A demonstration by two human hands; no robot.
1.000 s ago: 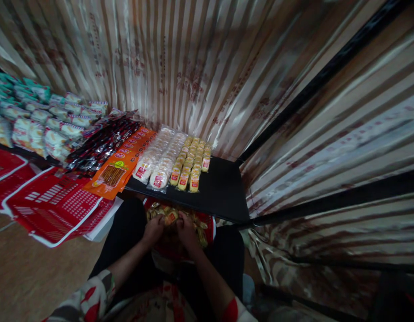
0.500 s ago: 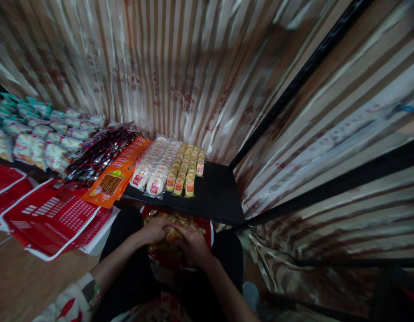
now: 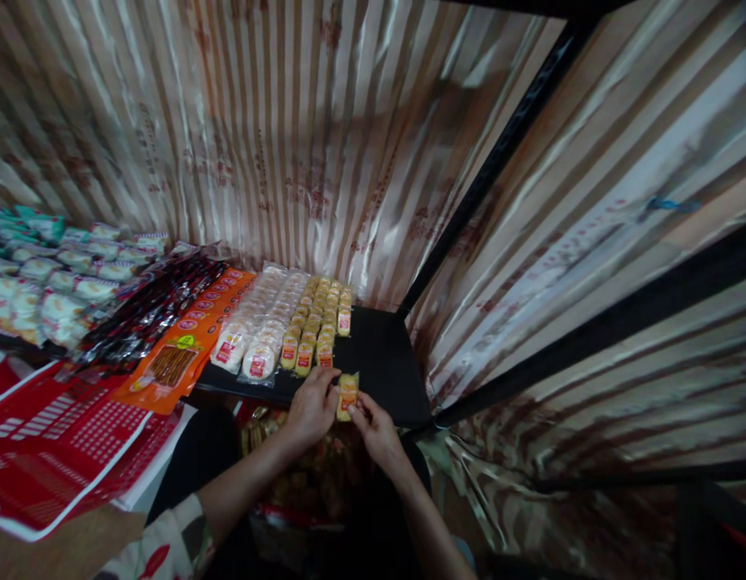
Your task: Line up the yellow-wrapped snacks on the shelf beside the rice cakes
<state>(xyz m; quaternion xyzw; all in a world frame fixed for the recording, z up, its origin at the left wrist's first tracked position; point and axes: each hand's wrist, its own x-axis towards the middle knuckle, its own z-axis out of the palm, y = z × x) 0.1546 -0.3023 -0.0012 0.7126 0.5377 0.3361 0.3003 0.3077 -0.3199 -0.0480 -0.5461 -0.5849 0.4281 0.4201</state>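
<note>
At far left I see green packs [image 3: 40, 224], then white bags [image 3: 64, 314] above a red basket [image 3: 76, 443]. Dark shiny packets [image 3: 155, 298] come next, then an orange packet [image 3: 183, 338] and clear packs of pale rounds [image 3: 259, 358]. Beside those stand rows of yellow packets [image 3: 306, 346]. The left hand [image 3: 309, 411] is bent at the held packet's left edge (whether it grips, I can't tell). That yellow packet [image 3: 348, 393] is at the black shelf's [image 3: 382, 362] front edge, just before the rows, its lower right pinched by the right hand [image 3: 378, 431].
</note>
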